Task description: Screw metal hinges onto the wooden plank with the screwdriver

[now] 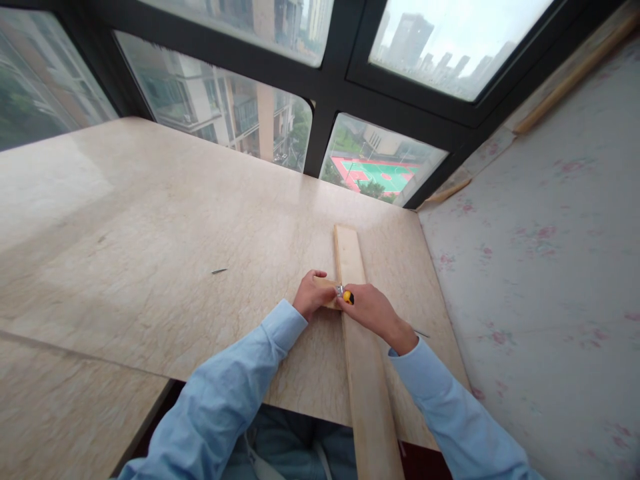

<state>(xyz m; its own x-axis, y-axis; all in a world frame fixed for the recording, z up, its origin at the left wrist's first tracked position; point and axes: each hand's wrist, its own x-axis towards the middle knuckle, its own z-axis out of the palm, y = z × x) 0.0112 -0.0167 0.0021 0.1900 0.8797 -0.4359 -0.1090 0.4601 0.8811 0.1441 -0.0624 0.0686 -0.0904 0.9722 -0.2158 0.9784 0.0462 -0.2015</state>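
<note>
A long pale wooden board [371, 380] lies lengthwise on the stone-patterned surface and sticks out past its front edge towards me. My left hand [313, 293] grips a short piece of wood [326, 283] against the board's left side, mostly covered by my fingers. Closed around a small yellow and black tool [349, 297], my right hand [371, 308] rests over the board. A silver metal part [340, 291] shows between my two hands, at the joint of the wood pieces. The tool's exact kind is hidden by my fingers.
On the stone-patterned surface [165, 267], a slim dark pointed object [219, 271] lies to the left. Another thin object [423, 333] is partly behind my right wrist. Dark-framed windows [320, 100] stand at the back, and a flower-papered wall [530, 280] bounds the right side.
</note>
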